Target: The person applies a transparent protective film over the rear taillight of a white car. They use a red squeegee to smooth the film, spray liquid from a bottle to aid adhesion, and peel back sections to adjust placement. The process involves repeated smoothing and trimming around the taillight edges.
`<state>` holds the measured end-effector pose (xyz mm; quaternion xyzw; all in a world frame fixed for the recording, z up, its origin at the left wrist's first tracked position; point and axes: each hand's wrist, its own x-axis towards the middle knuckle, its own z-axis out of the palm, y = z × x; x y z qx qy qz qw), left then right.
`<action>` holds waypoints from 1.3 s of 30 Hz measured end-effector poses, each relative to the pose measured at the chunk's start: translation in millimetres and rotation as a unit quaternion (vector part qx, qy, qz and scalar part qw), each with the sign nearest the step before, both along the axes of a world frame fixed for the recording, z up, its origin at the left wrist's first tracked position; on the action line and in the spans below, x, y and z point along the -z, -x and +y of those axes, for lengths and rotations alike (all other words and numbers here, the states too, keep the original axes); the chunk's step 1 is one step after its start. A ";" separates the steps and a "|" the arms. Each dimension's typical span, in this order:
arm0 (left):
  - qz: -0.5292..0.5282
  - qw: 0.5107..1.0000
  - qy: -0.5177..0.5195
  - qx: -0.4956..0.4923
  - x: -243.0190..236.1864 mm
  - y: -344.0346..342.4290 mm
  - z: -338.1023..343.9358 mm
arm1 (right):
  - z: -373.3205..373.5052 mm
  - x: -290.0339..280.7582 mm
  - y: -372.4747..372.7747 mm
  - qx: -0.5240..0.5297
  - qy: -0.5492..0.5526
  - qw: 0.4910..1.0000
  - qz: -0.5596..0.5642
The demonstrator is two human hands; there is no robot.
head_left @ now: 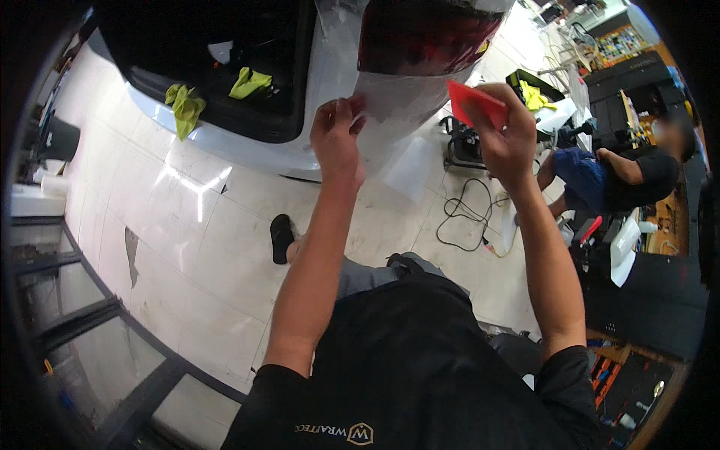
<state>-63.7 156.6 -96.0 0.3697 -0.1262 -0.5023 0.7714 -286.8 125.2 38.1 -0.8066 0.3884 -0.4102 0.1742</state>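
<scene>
My right hand [511, 139] is closed on a flat red squeegee [474, 105], holding it up beside the car's rear corner. Below the dark red tail light [420, 37], the pale car panel [397, 97] looks wet and smeared. My left hand [337, 142] is at this panel with its fingers pinched together; what lies between them, if anything, is too small to make out. A sheet of translucent film [409, 169] hangs below the panel, to the right of my left wrist.
Yellow-green cloths [185, 110] lie on the car's rear edge and by its dark glass [262, 45]. A black cable [465, 217] loops on the tiled floor. At the right, another person [630, 169] sits by a cluttered bench. A dark-framed glass structure [112, 360] stands lower left.
</scene>
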 end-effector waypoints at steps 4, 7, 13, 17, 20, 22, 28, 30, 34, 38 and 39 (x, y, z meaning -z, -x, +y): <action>0.110 0.992 0.060 -0.006 -9.9 35.9 4.0 | -19.3 -1.0 -21.4 -0.072 0.129 0.988 0.035; 0.103 0.993 0.028 -0.042 -14.3 50.5 -7.2 | -26.2 -8.5 -43.3 -0.097 0.200 0.972 0.072; 0.135 0.988 0.023 -0.067 -14.0 54.7 -15.1 | -49.9 -6.0 -72.3 -0.109 0.337 0.917 0.184; 0.147 0.985 0.008 -0.085 -28.9 55.5 -12.0 | -37.9 3.3 -88.4 -0.082 0.353 0.893 0.265; 0.143 0.984 0.052 -0.093 -24.1 51.7 -12.0 | -18.0 12.4 -104.7 -0.029 0.340 0.876 0.341; 0.171 0.978 0.045 -0.113 -26.7 52.9 -17.0 | -9.7 20.5 -114.4 0.021 0.324 0.863 0.387; 0.151 0.978 0.013 -0.145 -30.4 51.6 -20.7 | -13.2 3.2 -91.8 -0.030 0.219 0.935 0.276; 0.137 0.979 0.000 -0.149 -32.1 52.4 -21.0 | -12.5 -5.0 -84.6 -0.007 0.205 0.944 0.258; 0.112 0.982 0.003 -0.150 -27.6 48.6 -24.8 | -12.7 -1.0 -109.2 -0.022 0.280 0.917 0.282; 0.181 0.977 0.051 -0.097 -25.5 42.0 -23.2 | -1.3 16.8 -124.9 0.035 0.278 0.904 0.321; 0.140 0.985 0.021 -0.096 -24.2 38.3 -20.7 | 0.3 13.5 -125.3 0.019 0.269 0.916 0.295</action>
